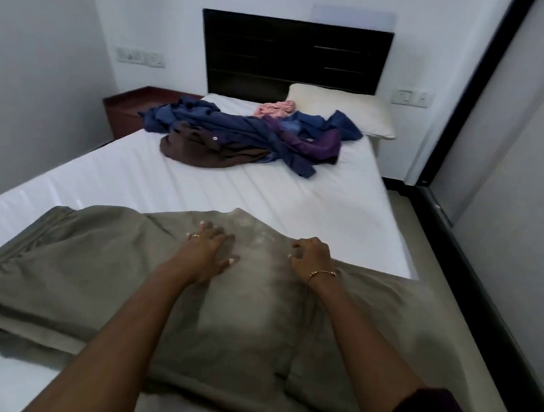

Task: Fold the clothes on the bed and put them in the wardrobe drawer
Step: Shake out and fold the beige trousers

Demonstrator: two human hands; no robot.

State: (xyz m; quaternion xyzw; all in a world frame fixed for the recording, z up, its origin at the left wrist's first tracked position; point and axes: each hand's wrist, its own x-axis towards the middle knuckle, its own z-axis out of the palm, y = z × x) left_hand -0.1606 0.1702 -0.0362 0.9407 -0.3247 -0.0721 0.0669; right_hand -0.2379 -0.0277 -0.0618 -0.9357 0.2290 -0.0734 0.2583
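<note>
From the head view, your left hand lies flat, fingers spread, on the olive garment across the near bed. Your right hand curls its fingers into that cloth. Unfolded clothes are heaped near the pillow.

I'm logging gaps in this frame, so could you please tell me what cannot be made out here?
- Head view: the olive garment is cut off by the bottom edge and partly covered by both forearms.
- Heaped clothes overlap, so their count is unclear.
- Right hand: fingertips curl out of sight; grip uncertain.
- No wardrobe drawer in view.
</note>
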